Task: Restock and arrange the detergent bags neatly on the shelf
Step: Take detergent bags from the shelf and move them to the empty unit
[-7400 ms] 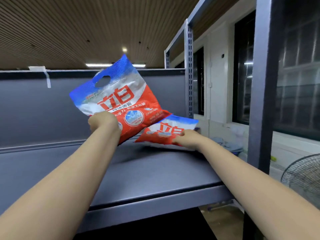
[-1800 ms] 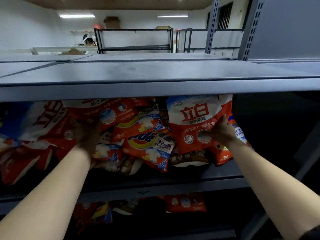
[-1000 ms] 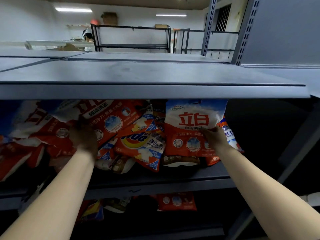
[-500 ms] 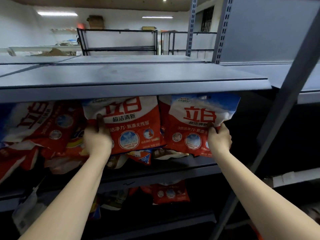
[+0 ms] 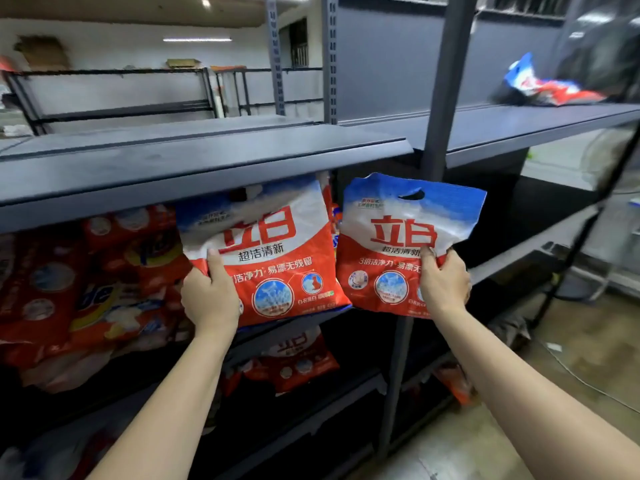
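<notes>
You hold two detergent bags, one per hand, both in front of the dark steel upright (image 5: pixel 437 109) of the shelving. Your left hand (image 5: pixel 210 296) grips the left bag (image 5: pixel 273 258) by its lower left edge, thumb across the front panel. This bag sits left of the upright, its top tucked under the front lip of the upper shelf (image 5: pixel 194 161). Your right hand (image 5: pixel 444 285) grips the right bag (image 5: pixel 394 244) at its right side, thumb on the front. This bag hangs directly in front of the upright, clear of the shelf lip, with its blue top and handle cut-out fully visible.

Both bags are red and white with a blue top and carry large red characters. A third bag (image 5: pixel 550 84) of the same colours lies flat on the upper shelf, well to the right of the upright.

Left of the upright, behind your left hand, a heap of red bags (image 5: pixel 86 289) fills the middle shelf. The heap is blurred and overlapping; you cannot count it. At least one more red bag (image 5: pixel 298 358) lies on the shelf below, partly hidden by your left forearm. A further red shape low and just right of the upright is too dark to identify.
</notes>
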`<state>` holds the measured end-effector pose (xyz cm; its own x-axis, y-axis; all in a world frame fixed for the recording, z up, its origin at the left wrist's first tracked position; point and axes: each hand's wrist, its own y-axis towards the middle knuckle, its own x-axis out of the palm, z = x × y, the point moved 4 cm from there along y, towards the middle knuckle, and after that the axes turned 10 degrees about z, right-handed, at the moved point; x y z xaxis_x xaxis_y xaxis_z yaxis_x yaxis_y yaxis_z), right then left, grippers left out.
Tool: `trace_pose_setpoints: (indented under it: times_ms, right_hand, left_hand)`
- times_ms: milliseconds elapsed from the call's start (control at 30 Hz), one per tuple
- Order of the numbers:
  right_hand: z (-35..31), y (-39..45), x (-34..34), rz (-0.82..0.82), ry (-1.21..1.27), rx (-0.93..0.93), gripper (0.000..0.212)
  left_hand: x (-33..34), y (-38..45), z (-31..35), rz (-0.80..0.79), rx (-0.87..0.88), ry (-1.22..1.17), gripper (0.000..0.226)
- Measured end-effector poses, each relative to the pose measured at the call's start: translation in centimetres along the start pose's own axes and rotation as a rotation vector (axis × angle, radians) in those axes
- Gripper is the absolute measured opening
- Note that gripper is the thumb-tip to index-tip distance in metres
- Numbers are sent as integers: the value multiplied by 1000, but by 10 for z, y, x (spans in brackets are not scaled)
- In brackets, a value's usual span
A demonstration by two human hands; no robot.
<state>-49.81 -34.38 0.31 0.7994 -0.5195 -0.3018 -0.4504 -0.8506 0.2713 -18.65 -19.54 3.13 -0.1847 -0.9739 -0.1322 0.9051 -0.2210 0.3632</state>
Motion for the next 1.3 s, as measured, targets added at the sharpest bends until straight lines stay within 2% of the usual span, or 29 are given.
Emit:
trace_pose_setpoints:
  times_ms: [233, 467, 600, 833, 1000, 1300]
  right_hand:
    - [31, 18, -86, 169, -43, 58, 35]
    - [89, 71, -153, 366, -47, 170, 46]
    - [118, 115, -190, 395, -24, 199, 35]
    - [167, 220, -247, 396, 15, 210, 45]
    - [172, 285, -287, 392, 63, 173, 28]
    - [196, 388, -320, 476, 63, 127, 25]
  left_hand:
    - [32, -54, 16, -179, -6, -85, 49]
    - [87, -122, 45, -257, 13, -122, 53]
    - [141, -166, 63, -308, 13, -145, 55]
    - [240, -249, 128, -353, 31, -205, 51]
    - [300, -289, 167, -330, 15, -195, 53]
    - [399, -336, 233, -314, 44, -227, 44]
